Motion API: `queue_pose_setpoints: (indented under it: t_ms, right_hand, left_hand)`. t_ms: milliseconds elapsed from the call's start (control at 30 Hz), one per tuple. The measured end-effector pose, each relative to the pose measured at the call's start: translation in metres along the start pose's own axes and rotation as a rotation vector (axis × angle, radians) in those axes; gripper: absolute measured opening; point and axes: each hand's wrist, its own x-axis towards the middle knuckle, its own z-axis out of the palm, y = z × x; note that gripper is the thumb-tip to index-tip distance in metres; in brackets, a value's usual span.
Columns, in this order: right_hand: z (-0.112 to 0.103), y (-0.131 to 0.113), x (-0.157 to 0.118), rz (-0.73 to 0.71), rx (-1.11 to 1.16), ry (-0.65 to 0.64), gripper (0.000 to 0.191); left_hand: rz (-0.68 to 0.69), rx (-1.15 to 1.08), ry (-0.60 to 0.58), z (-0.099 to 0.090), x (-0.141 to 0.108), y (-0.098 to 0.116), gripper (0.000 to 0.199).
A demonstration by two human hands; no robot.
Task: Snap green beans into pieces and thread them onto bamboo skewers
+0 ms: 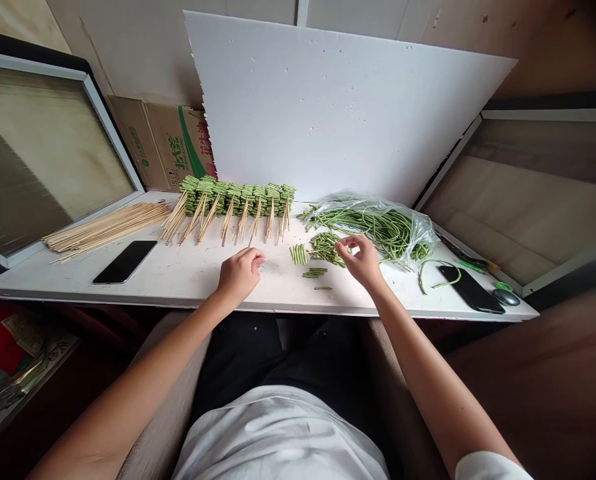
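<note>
My left hand [238,275] rests at the table's front, pinching a thin bamboo skewer [283,259] that points right. Its tip is close to a small bundle of cut green long beans [299,254]. My right hand [362,261] hovers with its fingertips pinched together over a heap of cut beans [325,247]. Whether those fingers hold a bean piece is hidden. Further back, a row of finished bean skewers [233,203] stands with the sticks fanned toward me. A few short bean pieces [314,273] lie near my hands.
A plastic bag of long green beans [373,227] lies at right, before a white foam board [338,110]. Loose bamboo skewers [105,228] and a phone [125,262] lie at left. Another phone [471,289], scissors [463,257] and a cardboard box [161,143] surround the table.
</note>
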Motion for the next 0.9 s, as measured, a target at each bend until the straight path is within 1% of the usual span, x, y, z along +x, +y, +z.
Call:
queue_pose_setpoints:
  t_ms: [100,167,267,333,367,433,500,600,667,700,733,833,900]
  right_hand:
    - [-0.003,0.017,0.007,0.154,0.071,-0.03,0.039]
    - [-0.004,0.028,0.015,0.225,0.078,-0.003,0.04]
    - [-0.005,0.039,0.033,0.262,0.036,0.082,0.038]
    - [-0.005,0.043,0.048,0.268,-0.022,0.106,0.036]
    - [-0.005,0.045,0.055,0.274,-0.064,0.091,0.034]
    - [-0.005,0.048,0.064,0.293,-0.161,0.014,0.031]
    - [-0.007,0.05,0.065,0.301,-0.252,-0.065,0.028]
    - [-0.011,0.049,0.053,0.24,-0.317,-0.091,0.025]
    - [-0.013,0.044,0.039,0.148,-0.292,-0.119,0.025]
    - [-0.014,0.04,0.031,0.09,-0.263,-0.156,0.026]
    - [-0.014,0.035,0.023,0.023,-0.229,-0.211,0.026]
    - [-0.011,0.021,0.006,-0.17,-0.155,-0.43,0.025]
    - [-0.005,0.015,-0.001,-0.244,-0.16,-0.504,0.023]
  left_hand:
    - [-0.039,-0.003,-0.01,0.0,0.002,-0.004,0.019]
    - [-0.057,-0.005,-0.014,0.0,0.002,-0.006,0.019]
    - [-0.079,-0.006,-0.03,0.001,0.003,-0.008,0.019]
    - [-0.094,-0.008,-0.042,0.001,0.003,-0.009,0.019]
    - [-0.103,-0.007,-0.047,0.001,0.003,-0.01,0.019]
    - [-0.122,-0.003,-0.053,0.0,0.004,-0.011,0.019]
    - [-0.137,-0.001,-0.055,0.0,0.005,-0.012,0.019]
    - [-0.148,-0.005,-0.052,-0.001,0.006,-0.013,0.019]
    - [-0.149,-0.009,-0.05,-0.001,0.006,-0.014,0.02]
    - [-0.15,-0.01,-0.048,-0.001,0.006,-0.015,0.02]
    - [-0.153,-0.011,-0.046,-0.002,0.007,-0.016,0.02]
    - [-0.167,-0.011,-0.042,-0.002,0.007,-0.017,0.02]
    - [-0.168,-0.013,-0.042,-0.003,0.007,-0.017,0.02]
